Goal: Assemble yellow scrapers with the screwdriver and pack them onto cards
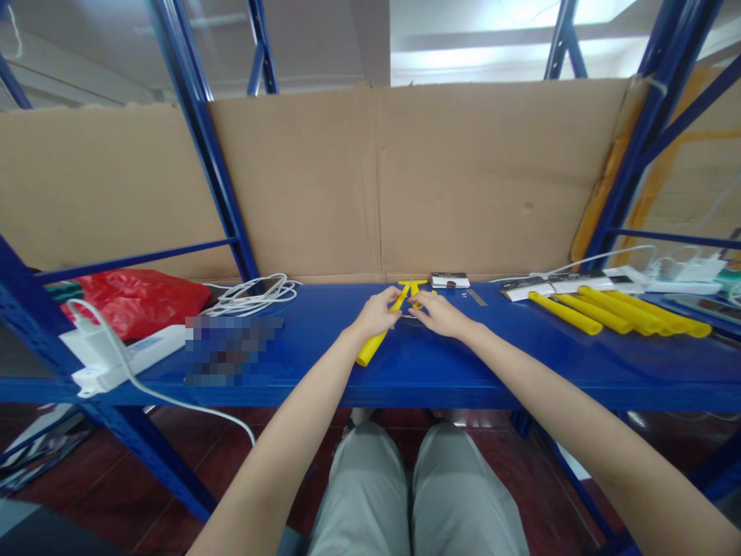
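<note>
My left hand [379,313] is closed around a yellow tube-like handle [373,349], which slants from the lower left up between my hands. Just right of it my right hand [438,314] has its fingers curled in at a small yellow part; what they pinch is too small to make out. Beyond my fingertips lies a yellow T-shaped head [414,284], and whether it joins the handle is unclear. Behind my right hand are a small black-and-white box [450,280] and a thin grey metal strip [478,297].
Several yellow tubes [622,313] lie at the right on the blue shelf [312,347], near black-and-white packs [524,287]. At the left are a coiled white cable [255,295], a red plastic bag [144,301] and a white power strip [139,355]. Cardboard [463,177] stands behind.
</note>
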Motion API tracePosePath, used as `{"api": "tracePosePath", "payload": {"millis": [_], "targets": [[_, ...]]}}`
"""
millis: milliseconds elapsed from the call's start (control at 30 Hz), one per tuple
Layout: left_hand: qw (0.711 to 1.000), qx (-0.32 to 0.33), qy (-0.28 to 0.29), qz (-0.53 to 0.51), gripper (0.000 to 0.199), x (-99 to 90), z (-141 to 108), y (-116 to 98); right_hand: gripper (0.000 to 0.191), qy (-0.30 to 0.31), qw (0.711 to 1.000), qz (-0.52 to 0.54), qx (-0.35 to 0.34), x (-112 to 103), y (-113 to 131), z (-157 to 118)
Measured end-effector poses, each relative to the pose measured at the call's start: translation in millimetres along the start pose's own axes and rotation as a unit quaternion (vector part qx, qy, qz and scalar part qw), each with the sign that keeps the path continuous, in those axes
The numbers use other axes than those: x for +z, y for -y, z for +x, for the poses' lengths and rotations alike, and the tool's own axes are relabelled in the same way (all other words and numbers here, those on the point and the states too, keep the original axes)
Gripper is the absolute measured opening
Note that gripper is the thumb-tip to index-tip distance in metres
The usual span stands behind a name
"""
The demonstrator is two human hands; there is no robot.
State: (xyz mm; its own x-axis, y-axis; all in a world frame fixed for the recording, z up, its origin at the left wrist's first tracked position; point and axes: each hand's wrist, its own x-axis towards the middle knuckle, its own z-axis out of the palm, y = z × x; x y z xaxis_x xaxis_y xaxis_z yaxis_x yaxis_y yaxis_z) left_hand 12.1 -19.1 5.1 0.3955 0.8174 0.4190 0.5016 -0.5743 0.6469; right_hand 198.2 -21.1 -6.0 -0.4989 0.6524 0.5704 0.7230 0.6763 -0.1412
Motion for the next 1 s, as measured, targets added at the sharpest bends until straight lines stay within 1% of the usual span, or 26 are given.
{"api": "tracePosePath", "payload": {"millis": [167,367,600,800,1000], "targets": [[1.000,0.022,0.007,0.003,0.033,3.0,0.2,-1.2,0.022,-0.026,0.999,0.006,0.038,7.4,-0.9,5.3],[1.000,0.019,0.008,-0.003,0.034,3.3,-0.2,-2.7,0.023,-0.051,0.998,0.015,0.031,7.5,-1.2,6.7],[0.999,0.024,0.021,-0.021,0.035,3.6,-1.4,-5.6,0.020,-0.078,0.996,0.028,0.044,7.9,-2.9,6.5],[0.998,0.043,0.022,-0.048,0.032,3.6,-1.6,-4.2,0.016,-0.089,0.992,0.070,0.056,7.6,-1.2,7.8],[0.998,0.031,0.028,-0.047,0.035,3.9,-1.9,-5.3,0.015,-0.093,0.988,0.105,0.064,2.6,0.5,7.3]]}}
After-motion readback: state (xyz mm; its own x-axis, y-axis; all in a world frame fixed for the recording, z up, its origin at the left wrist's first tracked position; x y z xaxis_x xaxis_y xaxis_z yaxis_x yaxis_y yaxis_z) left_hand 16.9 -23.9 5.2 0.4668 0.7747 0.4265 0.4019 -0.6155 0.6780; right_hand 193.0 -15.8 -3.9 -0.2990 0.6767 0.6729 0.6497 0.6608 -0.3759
